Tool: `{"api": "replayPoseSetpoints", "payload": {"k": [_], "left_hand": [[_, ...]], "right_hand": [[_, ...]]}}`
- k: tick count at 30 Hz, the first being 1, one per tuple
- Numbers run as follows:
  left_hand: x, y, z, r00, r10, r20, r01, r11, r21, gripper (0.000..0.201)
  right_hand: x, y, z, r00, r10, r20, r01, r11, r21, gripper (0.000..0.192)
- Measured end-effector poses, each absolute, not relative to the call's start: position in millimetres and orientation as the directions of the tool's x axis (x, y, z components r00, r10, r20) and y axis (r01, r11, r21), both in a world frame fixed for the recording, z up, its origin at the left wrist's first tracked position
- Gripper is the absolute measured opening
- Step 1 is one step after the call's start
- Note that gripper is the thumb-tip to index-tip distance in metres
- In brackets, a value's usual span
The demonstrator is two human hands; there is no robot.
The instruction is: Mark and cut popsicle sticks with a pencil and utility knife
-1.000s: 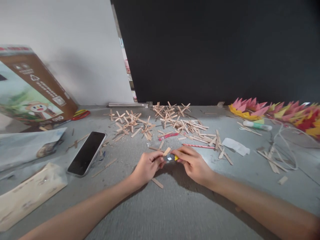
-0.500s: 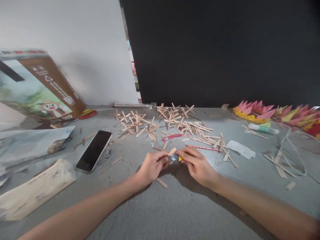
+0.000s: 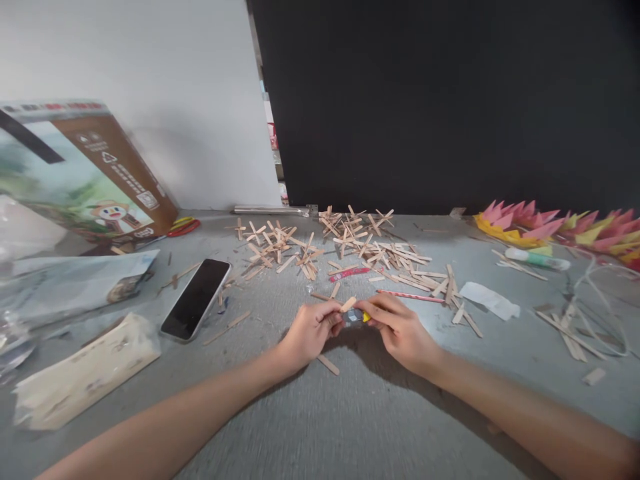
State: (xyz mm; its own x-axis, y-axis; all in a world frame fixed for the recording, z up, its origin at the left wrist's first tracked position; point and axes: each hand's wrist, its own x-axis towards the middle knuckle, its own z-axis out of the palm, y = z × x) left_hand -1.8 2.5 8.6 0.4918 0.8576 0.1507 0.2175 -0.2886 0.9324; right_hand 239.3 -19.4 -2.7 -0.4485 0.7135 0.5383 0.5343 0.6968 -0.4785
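Note:
My left hand (image 3: 313,332) is closed, pinching a wooden craft stick (image 3: 349,305) whose pale end pokes up past the fingertips. My right hand (image 3: 403,331) is closed on what looks like a utility knife (image 3: 365,317), of which a yellow part and a flat grey blade-like piece show. That grey piece spans the small gap between the hands, close under the stick; whether it touches the wood I cannot tell. The knife's handle is mostly hidden by my right fingers. Another craft stick (image 3: 329,364) lies on the table below my left hand.
Beyond my hands lie many crossed sticks (image 3: 273,243), loose sticks (image 3: 400,255) and a red-striped pencil (image 3: 410,295). On the left are a phone (image 3: 196,300), plastic packets (image 3: 90,373) and a printed box (image 3: 100,180). A glue stick (image 3: 537,259), cable and folded-paper pieces (image 3: 520,223) sit at right.
The whole view has shifted slightly, so things appear a little further right. Both hands keep their grips, and the stick and knife stay nearly in place between them.

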Motion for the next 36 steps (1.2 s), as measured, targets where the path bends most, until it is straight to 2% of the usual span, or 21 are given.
{"api": "replayPoseSetpoints", "payload": {"k": [3,10,15,36], "left_hand": [[-1.7,3.6,8.0,0.507,0.847,0.160,0.233,-0.314,0.920,0.027],[-1.5,2.0,6.4,0.477,0.862,0.174,0.230,-0.313,0.921,0.034],[0.1,1.9,4.9,0.476,0.855,0.204,0.240,-0.350,0.905,0.030],[0.4,0.5,8.1,0.452,0.878,0.157,0.235,-0.287,0.929,0.030]], "right_hand": [[239.4,-19.3,-4.8,-0.463,0.704,0.539,0.542,0.706,-0.456,0.060],[239.6,-18.6,-3.1,-0.448,0.716,0.535,0.536,0.694,-0.480,0.061],[238.7,-20.0,-1.8,-0.452,0.709,0.542,0.558,0.698,-0.449,0.056],[239.7,-17.9,-0.6,-0.449,0.708,0.545,0.550,0.699,-0.456,0.057]]}}
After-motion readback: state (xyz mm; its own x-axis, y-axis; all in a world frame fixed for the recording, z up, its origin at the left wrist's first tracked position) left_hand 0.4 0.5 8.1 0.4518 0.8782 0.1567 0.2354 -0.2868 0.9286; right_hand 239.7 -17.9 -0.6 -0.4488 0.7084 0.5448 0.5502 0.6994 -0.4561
